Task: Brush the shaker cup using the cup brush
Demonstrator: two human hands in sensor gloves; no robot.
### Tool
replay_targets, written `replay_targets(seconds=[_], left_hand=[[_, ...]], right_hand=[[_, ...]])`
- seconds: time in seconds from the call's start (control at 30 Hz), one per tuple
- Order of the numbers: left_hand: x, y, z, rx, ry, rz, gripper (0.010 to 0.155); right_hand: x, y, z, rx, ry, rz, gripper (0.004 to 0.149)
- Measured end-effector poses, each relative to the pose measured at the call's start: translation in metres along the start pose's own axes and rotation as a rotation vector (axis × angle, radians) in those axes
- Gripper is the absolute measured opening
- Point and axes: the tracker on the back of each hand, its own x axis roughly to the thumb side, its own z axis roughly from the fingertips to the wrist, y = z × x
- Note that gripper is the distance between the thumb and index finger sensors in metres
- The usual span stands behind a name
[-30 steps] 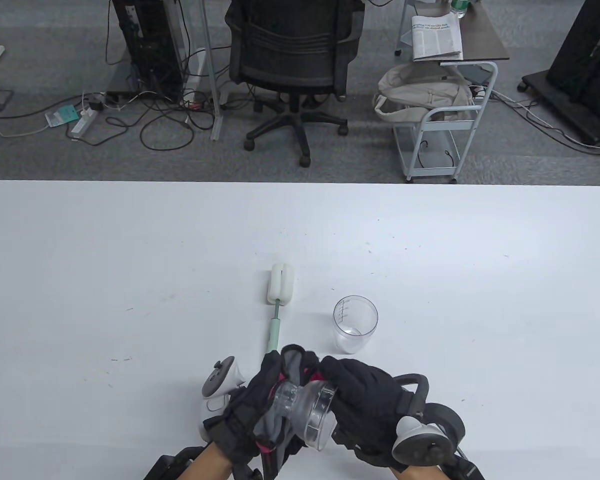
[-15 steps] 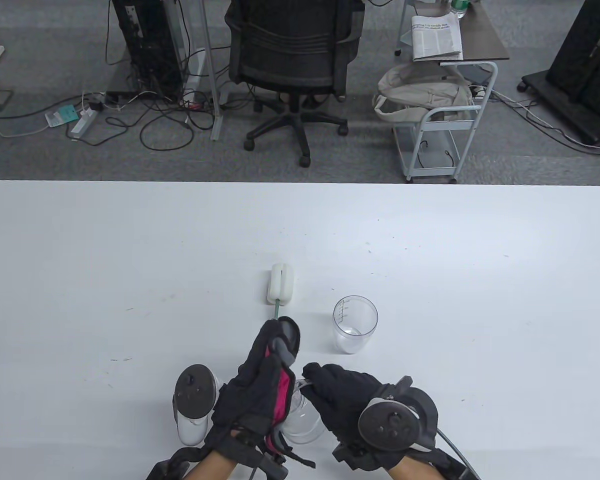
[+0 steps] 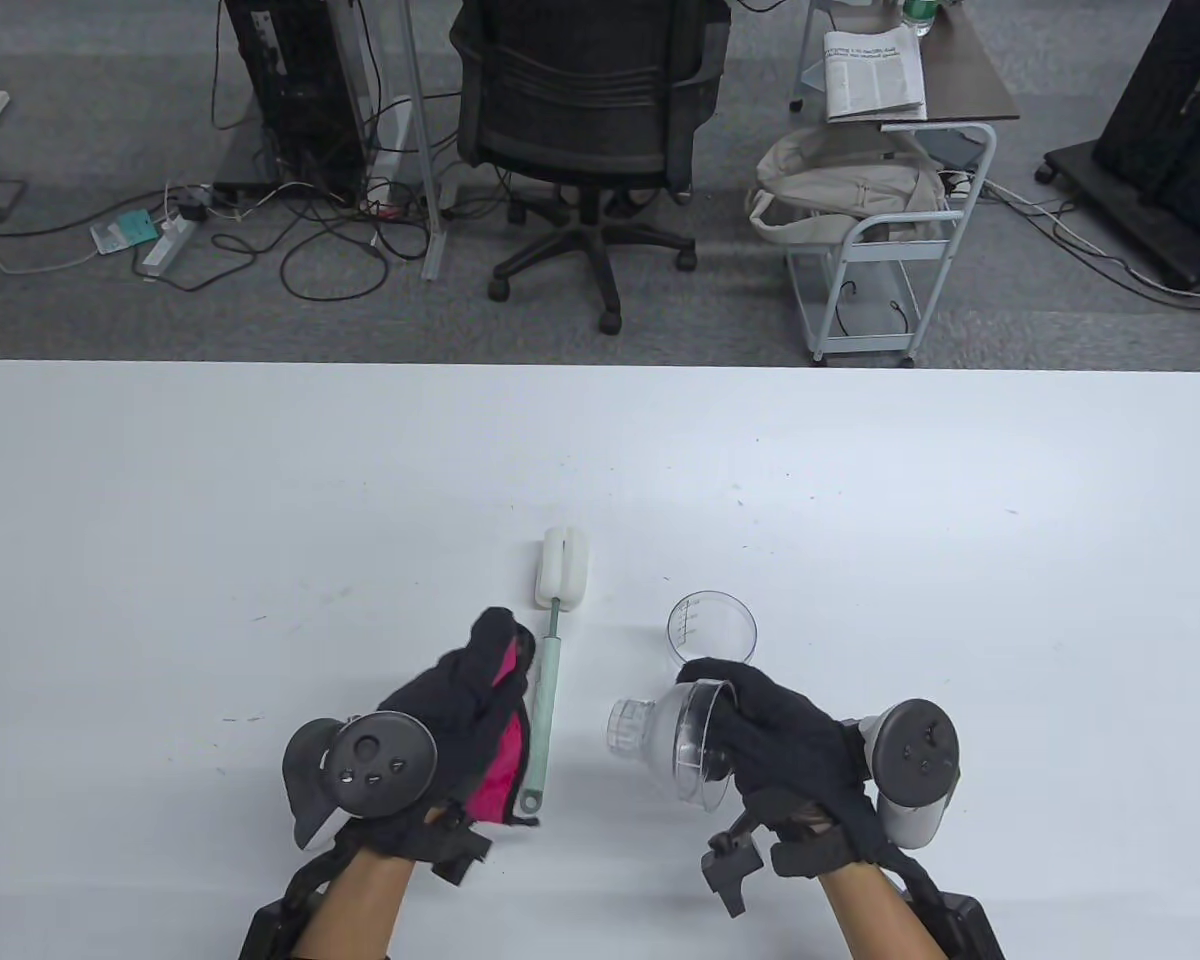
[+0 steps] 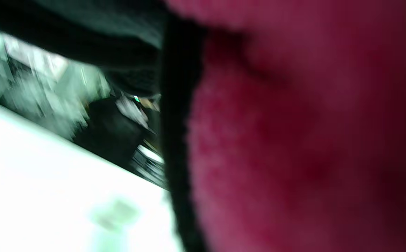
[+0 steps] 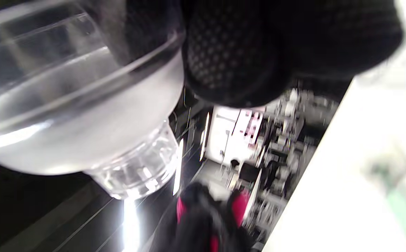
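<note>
Two gloved hands low on white table (image 3: 260, 480). Right hand (image 3: 780, 740) grips clear lid (image 3: 675, 745), cup (image 3: 712, 628) just above. Left hand (image 3: 460, 715) beside brush (image 3: 555, 640); finger state unclear. Chair (image 3: 585, 110) upper centre.

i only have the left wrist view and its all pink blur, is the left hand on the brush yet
observer: in the table view the left hand is right beside the green handle of the cup brush, which lies flat on the table. i cannot tell whether the fingers grip it.
operator: ok where is the cup
observer: the shaker cup stands upright and open to the right of the brush, just beyond the right hand.
operator: and what has the right hand got
observer: it holds the clear domed lid, off the cup.
</note>
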Motion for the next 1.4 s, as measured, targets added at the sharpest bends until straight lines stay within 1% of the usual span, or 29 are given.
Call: replay_targets(seconds=[0.07, 0.1, 0.13, 0.2, 0.23, 0.27, 0.3, 0.37, 0.5, 0.53, 0.6, 0.7, 0.77, 0.8, 0.83, 0.87, 0.93, 0.97, 1.0, 1.07, 1.1, 1.13, 1.17, 1.2, 1.23, 1.27, 1.3, 1.37, 1.4], left_hand=[[-0.012, -0.008, -0.007, -0.04, 0.042, -0.226, 0.055], [-0.02, -0.016, -0.009, -0.056, 0.068, -0.282, 0.055], [-0.025, -0.021, -0.01, -0.079, 0.084, -0.297, 0.055], [-0.037, -0.036, -0.013, -0.184, 0.142, -0.329, 0.058], [-0.044, -0.043, -0.013, -0.281, 0.216, -0.357, 0.064], [-0.051, -0.047, -0.011, -0.35, 0.283, -0.372, 0.069], [-0.056, -0.048, -0.009, -0.368, 0.304, -0.36, 0.073], [-0.066, -0.041, -0.006, -0.345, 0.322, -0.304, 0.074], [-0.075, -0.006, 0.003, -0.203, 0.372, -0.053, 0.076], [-0.075, 0.001, 0.004, -0.177, 0.375, -0.023, 0.076], [-0.067, 0.023, 0.009, -0.1, 0.344, 0.025, 0.075], [-0.044, 0.044, 0.014, -0.025, 0.263, 0.029, 0.072], [-0.01, 0.052, 0.014, -0.034, 0.158, 0.109, 0.071], [0.003, 0.051, 0.013, -0.061, 0.115, 0.167, 0.072], [0.022, 0.045, 0.011, -0.123, 0.058, 0.265, 0.074], [0.042, 0.036, 0.008, -0.224, 0.004, 0.372, 0.077], [0.067, 0.02, 0.002, -0.387, -0.024, 0.51, 0.085], [0.078, 0.009, -0.003, -0.442, -0.026, 0.593, 0.088], [0.085, 0.0, -0.009, -0.454, -0.006, 0.68, 0.09], [0.089, -0.012, -0.019, -0.458, 0.079, 0.795, 0.09], [0.09, -0.017, -0.024, -0.461, 0.083, 0.855, 0.09], [0.091, -0.02, -0.026, -0.441, 0.087, 0.875, 0.09], [0.091, -0.023, -0.03, -0.414, 0.088, 0.849, 0.088], [0.09, -0.026, -0.034, -0.382, 0.051, 0.801, 0.087], [0.089, -0.027, -0.037, -0.357, 0.01, 0.797, 0.087], [0.091, -0.03, -0.04, -0.354, -0.005, 0.824, 0.088], [0.094, -0.034, -0.043, -0.382, -0.026, 0.85, 0.088], [0.1, -0.041, -0.048, -0.414, -0.04, 0.823, 0.09], [0.105, -0.046, -0.053, -0.418, -0.054, 0.779, 0.089]], right_hand=[[-0.007, -0.007, -0.001, -0.022, 0.017, 0.021, 0.04], [-0.011, -0.01, -0.002, -0.029, 0.032, 0.016, 0.039], [-0.013, -0.011, -0.002, -0.032, 0.044, 0.006, 0.04], [-0.018, -0.013, -0.003, -0.033, 0.067, -0.011, 0.04], [-0.02, -0.013, -0.003, -0.029, 0.075, -0.012, 0.04], [-0.021, -0.013, -0.003, -0.028, 0.077, -0.011, 0.04], [-0.021, -0.013, -0.003, -0.028, 0.079, -0.01, 0.04], [-0.021, -0.011, -0.003, -0.017, 0.081, -0.006, 0.04], [-0.02, -0.009, -0.002, -0.001, 0.085, -0.023, 0.041], [-0.02, -0.008, -0.002, -0.004, 0.083, -0.03, 0.041], [-0.017, -0.008, -0.002, 0.001, 0.066, -0.039, 0.041], [-0.01, -0.01, -0.003, -0.002, 0.026, -0.02, 0.042], [-0.003, -0.011, -0.002, -0.04, -0.035, 0.065, 0.043], [0.0, -0.011, -0.002, -0.058, -0.058, 0.112, 0.043], [0.003, -0.01, -0.001, -0.087, -0.098, 0.199, 0.043], [0.005, -0.008, 0.0, -0.107, -0.141, 0.302, 0.043], [0.006, -0.002, 0.002, -0.115, -0.201, 0.441, 0.044], [0.006, 0.002, 0.003, -0.105, -0.228, 0.489, 0.045], [0.007, 0.007, 0.005, -0.101, -0.246, 0.499, 0.045], [0.009, 0.012, 0.008, -0.089, -0.272, 0.479, 0.045], [0.011, 0.014, 0.009, -0.071, -0.298, 0.478, 0.046], [0.012, 0.014, 0.009, -0.048, -0.314, 0.478, 0.048], [0.012, 0.013, 0.008, -0.011, -0.322, 0.462, 0.05], [0.012, 0.01, 0.006, 0.041, -0.296, 0.41, 0.055], [0.01, 0.008, 0.005, 0.077, -0.253, 0.357, 0.063], [0.004, 0.004, 0.002, 0.117, -0.206, 0.252, 0.068], [-0.002, 0.001, 0.001, 0.126, -0.161, 0.144, 0.073], [-0.01, -0.006, -0.002, 0.111, -0.09, -0.027, 0.08], [-0.012, -0.009, -0.003, 0.113, -0.085, -0.043, 0.08]])
